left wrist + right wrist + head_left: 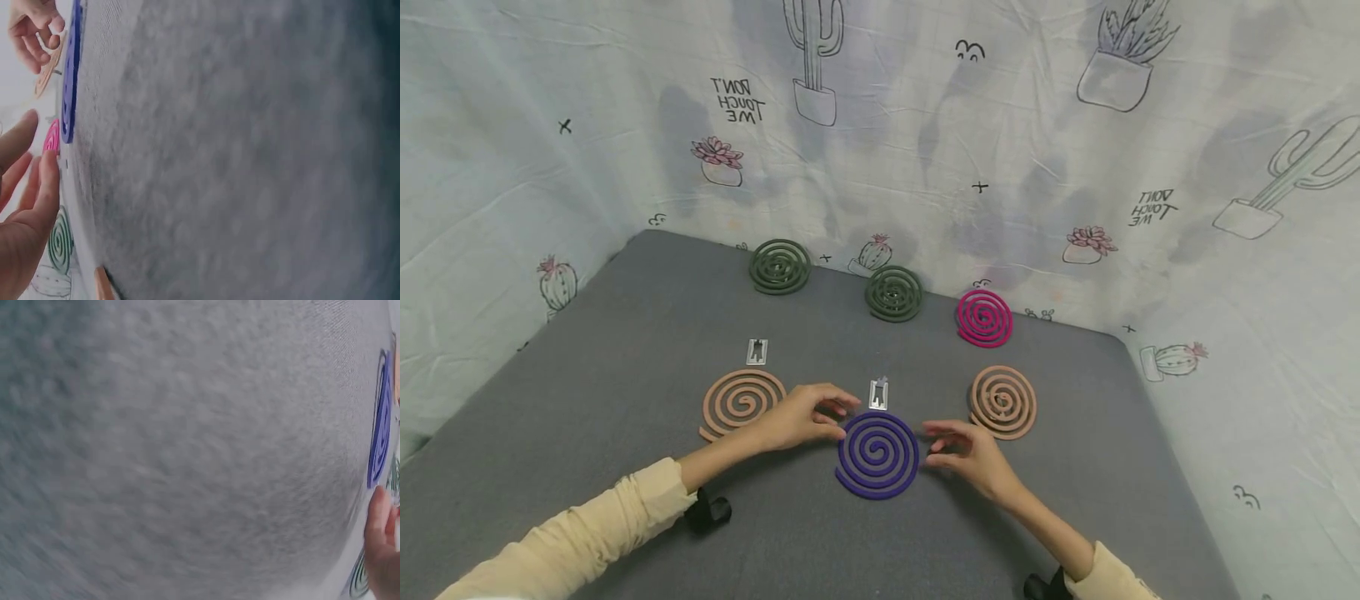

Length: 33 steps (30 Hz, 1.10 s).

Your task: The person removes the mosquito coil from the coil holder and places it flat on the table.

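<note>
Grip of left hand (801,415) and right hand (973,457) loosely parted, nothing held; purple coil (877,450) between them, flat on gray table (820,554), just beside small metal piece (878,396).

The cloth (880,142) twice reads "DON'T TOUCH ME" (739,100), mirrored.

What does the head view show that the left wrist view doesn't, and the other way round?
Only head: yellow sleeves, the far-left green coil and, plainly at least, two metal stands. Only left wrist: no extra object, just a low, nearly edge-on look at the purple coil. Both: left hand, right hand, purple coil, pink coil, the green coil beside it, and two tan coils, one merely a sliver in the wrist view.
</note>
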Tool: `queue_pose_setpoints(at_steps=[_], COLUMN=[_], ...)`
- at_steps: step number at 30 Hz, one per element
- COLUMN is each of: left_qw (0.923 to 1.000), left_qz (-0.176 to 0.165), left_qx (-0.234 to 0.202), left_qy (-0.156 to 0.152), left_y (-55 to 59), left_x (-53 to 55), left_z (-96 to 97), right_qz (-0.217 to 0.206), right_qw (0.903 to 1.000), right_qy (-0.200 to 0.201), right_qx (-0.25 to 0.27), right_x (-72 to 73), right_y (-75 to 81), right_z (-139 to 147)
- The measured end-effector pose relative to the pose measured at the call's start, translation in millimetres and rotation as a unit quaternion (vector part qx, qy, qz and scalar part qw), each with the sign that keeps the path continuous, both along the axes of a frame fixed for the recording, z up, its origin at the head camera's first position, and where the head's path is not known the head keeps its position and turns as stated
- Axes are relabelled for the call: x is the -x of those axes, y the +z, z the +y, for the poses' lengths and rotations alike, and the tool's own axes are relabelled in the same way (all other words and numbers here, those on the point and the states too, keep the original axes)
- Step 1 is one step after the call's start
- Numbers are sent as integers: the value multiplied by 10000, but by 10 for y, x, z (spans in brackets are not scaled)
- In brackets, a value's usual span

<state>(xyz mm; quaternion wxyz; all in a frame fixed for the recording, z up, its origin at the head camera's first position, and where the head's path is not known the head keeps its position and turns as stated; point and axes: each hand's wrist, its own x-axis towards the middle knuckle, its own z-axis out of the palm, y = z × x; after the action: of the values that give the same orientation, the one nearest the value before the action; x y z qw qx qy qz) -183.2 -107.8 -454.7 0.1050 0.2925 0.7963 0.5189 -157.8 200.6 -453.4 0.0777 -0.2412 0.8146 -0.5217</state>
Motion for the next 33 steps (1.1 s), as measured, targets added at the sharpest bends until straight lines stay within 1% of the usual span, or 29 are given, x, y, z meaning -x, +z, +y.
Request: queue_pose_setpoints(at_steps=[3,6,9,11,14,16,21,25,27,28,30,33], left_qw=[9992,9978,9968,9966,9957,9948,9934,9923,9915,9913,9906,9897], left_qz=[-132,-251,-301,-217,-205,-206,-307,-383,-393,-387,-356,-300], left_qx=[-382,-604,-710,-770,-897,-993,-1106,-1178,-1242,-1253,-1317,-1377], left_qy=[61,146,212,188,139,108,80,36,37,56,77,244], left_y=[20,45,66,79,101,118,149,155,156,197,201,210], left_x=[-1,2,10,17,25,30,41,55,71,60,76,78], left_z=[44,135,251,333,456,539,736,889,972,1013,1104,1234], right_qz=[-104,-264,-279,-251,-215,-118,132,248,234,220,195,111], right_qw=[9989,9965,9944,9931,9907,9896,9863,9833,9810,9798,9769,9734], right_qy=[6,-66,-218,-348,-507,-545,-670,-934,-1088,-1141,-1257,-1435], right_qx=[451,787,994,1094,1241,1326,1502,1541,1592,1629,1718,1782], right_x=[-16,-42,-73,-94,-121,-127,-123,-117,-119,-119,-118,-122], right_y=[-10,3,29,55,101,135,211,250,257,255,243,245], right_z=[75,153,240,300,389,450,602,736,818,860,937,1024])
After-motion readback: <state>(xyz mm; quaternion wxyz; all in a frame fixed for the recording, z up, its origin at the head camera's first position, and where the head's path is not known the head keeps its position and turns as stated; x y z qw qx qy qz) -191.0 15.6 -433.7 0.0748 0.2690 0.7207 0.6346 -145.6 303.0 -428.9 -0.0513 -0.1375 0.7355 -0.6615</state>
